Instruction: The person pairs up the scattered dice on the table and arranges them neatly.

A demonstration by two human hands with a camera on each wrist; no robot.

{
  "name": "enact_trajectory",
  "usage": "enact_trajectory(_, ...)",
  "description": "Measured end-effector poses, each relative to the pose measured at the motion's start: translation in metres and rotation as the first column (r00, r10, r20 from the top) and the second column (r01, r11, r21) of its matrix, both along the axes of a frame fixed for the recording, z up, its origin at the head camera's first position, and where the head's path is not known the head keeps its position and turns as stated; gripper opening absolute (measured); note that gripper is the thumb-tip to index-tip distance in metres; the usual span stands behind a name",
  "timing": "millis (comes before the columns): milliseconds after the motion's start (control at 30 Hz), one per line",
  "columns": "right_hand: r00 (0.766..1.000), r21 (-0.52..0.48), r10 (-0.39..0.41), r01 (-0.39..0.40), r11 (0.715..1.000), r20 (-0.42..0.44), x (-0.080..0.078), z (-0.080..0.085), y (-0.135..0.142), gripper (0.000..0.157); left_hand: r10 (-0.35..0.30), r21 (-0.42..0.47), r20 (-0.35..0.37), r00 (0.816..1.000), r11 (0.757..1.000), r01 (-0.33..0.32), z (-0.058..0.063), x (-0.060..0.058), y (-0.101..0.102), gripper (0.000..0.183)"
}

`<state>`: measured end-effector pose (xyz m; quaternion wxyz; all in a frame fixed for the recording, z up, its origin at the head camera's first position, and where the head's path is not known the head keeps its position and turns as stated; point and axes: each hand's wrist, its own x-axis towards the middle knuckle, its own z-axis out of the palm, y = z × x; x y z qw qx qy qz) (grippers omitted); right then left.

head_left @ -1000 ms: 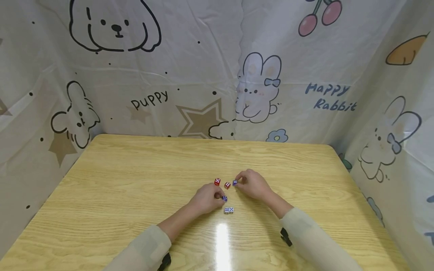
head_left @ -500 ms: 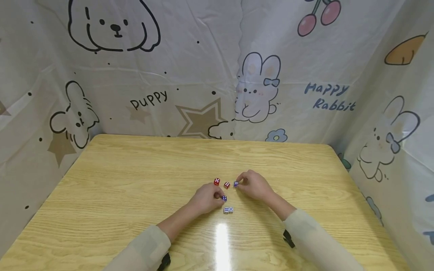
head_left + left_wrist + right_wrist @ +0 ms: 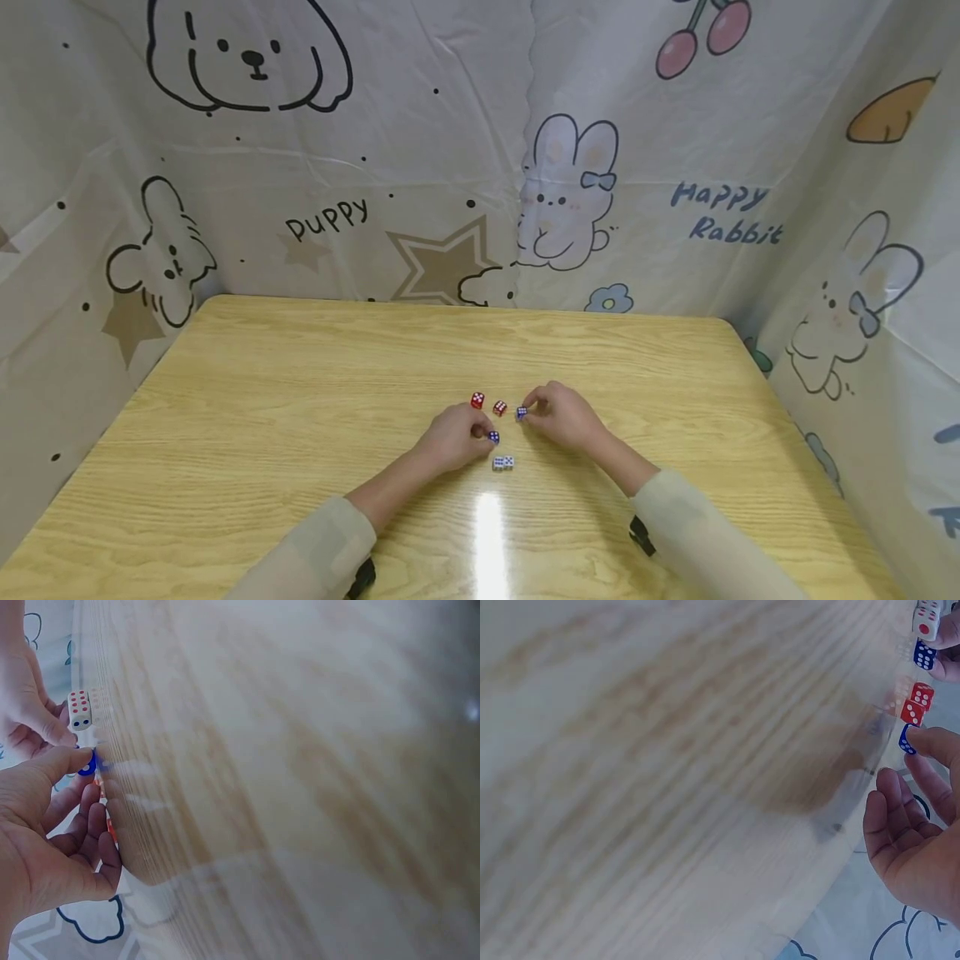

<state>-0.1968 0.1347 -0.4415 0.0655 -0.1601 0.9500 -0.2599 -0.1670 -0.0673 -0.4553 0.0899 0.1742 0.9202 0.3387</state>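
Note:
My left hand [image 3: 453,438] pinches a blue die [image 3: 493,437] between thumb and index finger, close over the table near the middle. To its right, my right hand [image 3: 564,414] pinches a second blue die [image 3: 521,412] the same way. Its other fingers curl loosely under the palm in the right wrist view. Between and behind the hands lie two red dice, one red die [image 3: 477,401] just beyond the left knuckles and another red die [image 3: 500,408] beside the right hand's blue one. Nearer the body, two white dice [image 3: 503,463] sit side by side.
The wooden table [image 3: 315,358] spreads around the dice on all sides. A printed cloth [image 3: 420,150] hangs behind it and along both sides. A bright light reflection [image 3: 491,542] shows on the front of the table.
My right hand has shifted slightly toward the body with its blue die, away from the nearer red die. The left hand keeps its pinch in place. The view has drifted a little.

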Motion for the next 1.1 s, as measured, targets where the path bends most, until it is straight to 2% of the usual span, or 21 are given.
enact_trajectory(300, 1.0, -0.039, 0.011, -0.011, 0.999, 0.005, 0.008, -0.001, 0.0, 0.012, 0.01, -0.001, 0.017, 1.0, 1.0, -0.01, 0.001, 0.0, 0.0, 0.009)
enact_trajectory(567, 0.999, -0.058, 0.031, -0.031, 0.998, 0.01, 0.014, 0.0, -0.001, 0.013, 0.003, -0.004, 0.003, 1.0, 1.0, -0.003, 0.0, 0.0, 0.001, 0.009)
enact_trajectory(1100, 0.998, -0.06, 0.065, -0.064, 0.996, 0.011, 0.022, -0.001, -0.006, 0.011, 0.007, -0.008, 0.011, 1.0, 1.0, -0.007, -0.001, -0.001, 0.001, 0.008)
